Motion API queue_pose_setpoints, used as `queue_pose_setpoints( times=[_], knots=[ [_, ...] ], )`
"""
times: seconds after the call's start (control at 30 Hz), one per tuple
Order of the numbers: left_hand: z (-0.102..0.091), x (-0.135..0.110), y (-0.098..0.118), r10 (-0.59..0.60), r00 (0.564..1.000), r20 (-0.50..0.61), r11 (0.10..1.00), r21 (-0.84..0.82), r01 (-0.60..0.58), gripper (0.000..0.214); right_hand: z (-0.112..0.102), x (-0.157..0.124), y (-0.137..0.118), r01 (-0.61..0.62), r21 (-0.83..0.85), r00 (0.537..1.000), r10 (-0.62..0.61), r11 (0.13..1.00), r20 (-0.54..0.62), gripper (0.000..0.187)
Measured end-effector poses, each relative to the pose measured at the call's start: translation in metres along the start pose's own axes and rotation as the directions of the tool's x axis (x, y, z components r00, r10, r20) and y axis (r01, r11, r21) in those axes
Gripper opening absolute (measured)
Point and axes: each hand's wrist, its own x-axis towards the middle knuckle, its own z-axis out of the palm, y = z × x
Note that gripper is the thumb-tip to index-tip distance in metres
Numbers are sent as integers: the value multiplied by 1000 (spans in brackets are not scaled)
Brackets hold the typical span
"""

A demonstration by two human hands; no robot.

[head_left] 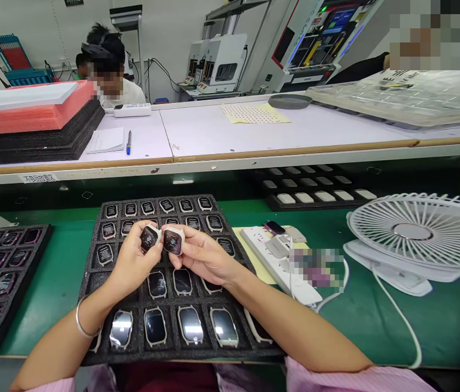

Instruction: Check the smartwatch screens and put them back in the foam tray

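My left hand (132,260) is closed round a small smartwatch body (148,238) with a dark screen. My right hand (201,253) pinches a second watch body (172,240) right beside it. Both hands hover over a black foam tray (91,272) on the green mat. The tray's slots hold several watch bodies (191,325), the near rows with shiny screens. A silver bangle (84,321) circles my left wrist.
A second foam tray (29,256) of watches lies at the left. A white power strip (282,267) and a white fan (417,231) sit to the right, a cable trailing forward. Behind, a raised shelf carries foam sheets (29,125), paper and a pen. A person sits beyond it.
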Motion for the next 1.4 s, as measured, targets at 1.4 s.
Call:
queue_pose_setpoints(
  times=[1.4],
  knots=[
    [-4,9,-4,-231,970,74,913,-330,242,46,-14,5,-1,10,-238,957,-79,971,-279,36]
  ],
)
